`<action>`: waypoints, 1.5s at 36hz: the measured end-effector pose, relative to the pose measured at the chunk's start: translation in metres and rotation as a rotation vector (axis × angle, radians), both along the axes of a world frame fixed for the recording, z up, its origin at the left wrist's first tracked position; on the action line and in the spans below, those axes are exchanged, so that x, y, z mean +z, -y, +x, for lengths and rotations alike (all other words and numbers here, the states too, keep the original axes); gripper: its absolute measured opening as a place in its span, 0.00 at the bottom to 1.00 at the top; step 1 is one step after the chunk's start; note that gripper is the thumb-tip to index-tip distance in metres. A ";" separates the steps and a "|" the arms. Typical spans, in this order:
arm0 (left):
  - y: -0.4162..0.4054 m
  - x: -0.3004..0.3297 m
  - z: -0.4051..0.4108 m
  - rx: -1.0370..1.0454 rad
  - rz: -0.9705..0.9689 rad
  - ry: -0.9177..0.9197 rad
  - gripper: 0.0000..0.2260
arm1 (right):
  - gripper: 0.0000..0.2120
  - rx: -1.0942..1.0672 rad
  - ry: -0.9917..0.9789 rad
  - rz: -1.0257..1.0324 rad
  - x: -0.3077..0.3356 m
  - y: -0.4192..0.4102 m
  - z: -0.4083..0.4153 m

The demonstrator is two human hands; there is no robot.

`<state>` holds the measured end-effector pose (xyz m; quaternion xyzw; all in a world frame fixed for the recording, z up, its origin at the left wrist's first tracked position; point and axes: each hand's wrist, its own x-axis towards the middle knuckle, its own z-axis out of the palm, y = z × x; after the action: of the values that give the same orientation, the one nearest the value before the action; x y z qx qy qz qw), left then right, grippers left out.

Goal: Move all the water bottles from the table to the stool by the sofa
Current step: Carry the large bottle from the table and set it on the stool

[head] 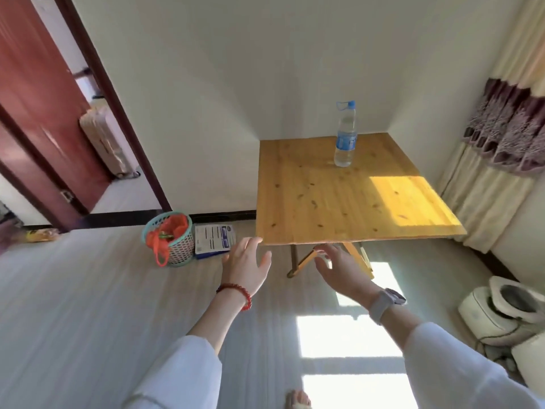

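Head view: 1 water bottle (345, 134) stands upright at the far side of the wooden worktop (339, 202), upper right of centre of the frame, capped, nothing else on the boards. Both hands empty and spread; left hand (246, 265) and right hand (343, 268) are held forward at lower centre, short of the near edge, probably readied for a reach. Bottle well apart from both. Stool and sofa not in view, so 1 carry likely remains.
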<state>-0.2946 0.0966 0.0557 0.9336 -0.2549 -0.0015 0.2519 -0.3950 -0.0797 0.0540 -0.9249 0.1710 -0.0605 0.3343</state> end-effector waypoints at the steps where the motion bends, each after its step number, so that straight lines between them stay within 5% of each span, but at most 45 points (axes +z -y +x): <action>1: 0.013 0.001 0.022 -0.004 0.011 -0.010 0.18 | 0.16 -0.004 -0.011 0.006 -0.001 0.014 0.022; 14: 0.130 -0.023 0.256 -0.053 0.020 -0.153 0.18 | 0.16 -0.135 -0.078 0.090 -0.024 0.141 0.245; 25: 0.260 -0.045 0.389 -0.197 -0.078 -0.308 0.19 | 0.17 -0.459 -0.095 0.205 -0.053 0.244 0.337; 33: 0.412 -0.063 0.446 -0.294 -0.144 -0.425 0.23 | 0.23 -0.597 -0.046 0.262 -0.071 0.359 0.389; 43: 0.603 -0.103 0.496 -0.334 -0.353 -0.673 0.36 | 0.38 -0.467 0.016 0.495 -0.123 0.511 0.462; 54: 0.628 -0.096 0.485 -0.379 -0.626 -0.590 0.31 | 0.39 -0.383 0.122 0.514 -0.121 0.531 0.468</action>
<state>0.1905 -0.5316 -0.0402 0.7094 -0.3264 -0.2361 0.5783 0.0731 -0.6105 -0.0673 -0.7559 0.3311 -0.1326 0.5490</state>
